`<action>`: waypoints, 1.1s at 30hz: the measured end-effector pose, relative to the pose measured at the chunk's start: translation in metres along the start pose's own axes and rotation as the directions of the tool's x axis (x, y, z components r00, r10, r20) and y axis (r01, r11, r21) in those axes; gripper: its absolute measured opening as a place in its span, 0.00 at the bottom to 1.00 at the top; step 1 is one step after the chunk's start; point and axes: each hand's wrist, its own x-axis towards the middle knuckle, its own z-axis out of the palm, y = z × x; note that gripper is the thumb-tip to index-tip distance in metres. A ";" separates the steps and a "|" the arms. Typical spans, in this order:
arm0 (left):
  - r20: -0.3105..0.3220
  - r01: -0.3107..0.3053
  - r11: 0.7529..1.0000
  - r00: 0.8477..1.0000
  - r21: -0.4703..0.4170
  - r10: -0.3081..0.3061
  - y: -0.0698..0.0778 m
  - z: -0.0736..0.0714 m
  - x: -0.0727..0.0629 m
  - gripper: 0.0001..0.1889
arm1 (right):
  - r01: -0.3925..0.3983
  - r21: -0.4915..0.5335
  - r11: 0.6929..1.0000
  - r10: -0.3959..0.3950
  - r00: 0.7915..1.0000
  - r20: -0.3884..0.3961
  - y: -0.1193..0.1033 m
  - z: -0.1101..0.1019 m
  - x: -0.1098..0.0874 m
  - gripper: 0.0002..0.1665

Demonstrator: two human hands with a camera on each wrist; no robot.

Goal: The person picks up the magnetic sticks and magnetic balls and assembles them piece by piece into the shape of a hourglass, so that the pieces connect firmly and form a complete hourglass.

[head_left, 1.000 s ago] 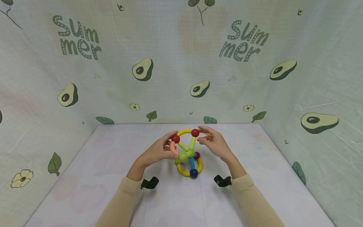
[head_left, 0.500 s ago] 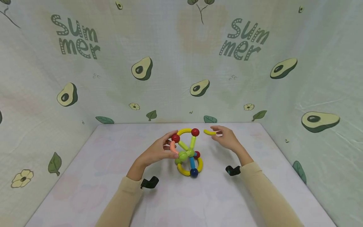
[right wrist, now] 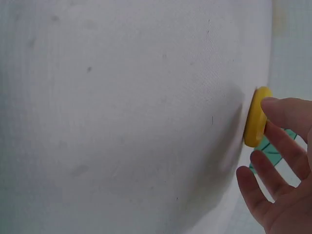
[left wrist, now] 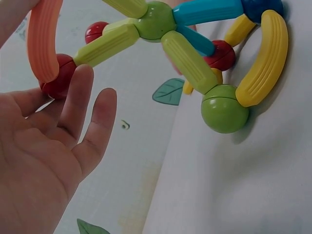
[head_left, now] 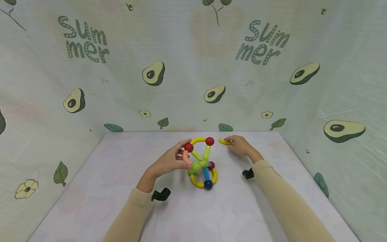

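A ball-and-stick magnetic toy structure (head_left: 205, 163) stands on the table in front of me, with red, green and blue balls joined by straight and curved sticks. My left hand (head_left: 170, 162) holds its left side, fingers by the upper red ball (head_left: 188, 148) and thumb at a green ball (head_left: 197, 166). An orange curved stick (left wrist: 43, 41) runs between them inside that grip. To the right of the structure, my right hand (head_left: 240, 146) pinches a yellow curved stick (right wrist: 256, 119) lying on the table, between thumb and index finger. Its other fingers are spread apart.
The white tabletop (head_left: 187, 215) carries the structure and meets a printed cloth backdrop (head_left: 181, 107) just behind the yellow stick. Dark wrist cameras, such as the left one (head_left: 161, 194), jut inward from both sleeves.
My right hand has moved from beside the structure's top red ball off to the right and onto the yellow curved stick. My left hand and the structure have stayed in place.
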 end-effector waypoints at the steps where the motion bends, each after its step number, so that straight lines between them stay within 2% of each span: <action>1: -0.001 0.002 1.000 1.000 0.000 -0.002 0.000 0.000 0.000 0.53 | -0.003 0.005 1.000 0.003 1.000 0.000 0.000 0.000 0.000 0.27; 7: -0.003 0.007 1.000 1.000 0.008 -0.007 0.000 0.000 0.000 0.53 | 0.032 0.014 0.999 -0.032 0.999 0.014 -0.002 0.001 0.001 0.24; 13: -0.006 0.014 1.000 1.000 0.025 -0.014 -0.001 0.000 0.001 0.53 | 0.022 0.042 0.999 -0.024 0.999 0.037 -0.005 0.004 -0.002 0.23; 22: -0.011 0.017 1.000 1.000 0.024 -0.016 0.000 0.001 0.001 0.53 | 0.055 0.009 0.998 -0.056 0.995 0.084 -0.007 0.001 -0.003 0.22; 27: -0.008 0.019 0.999 1.000 0.029 -0.019 0.000 0.001 0.001 0.53 | 0.103 -0.017 0.995 -0.101 0.989 0.108 -0.004 -0.003 -0.005 0.23; 33: -0.014 0.027 0.999 1.000 0.027 -0.027 0.001 0.001 0.001 0.53 | 0.098 -0.025 0.995 -0.095 0.989 0.111 -0.005 -0.006 -0.007 0.23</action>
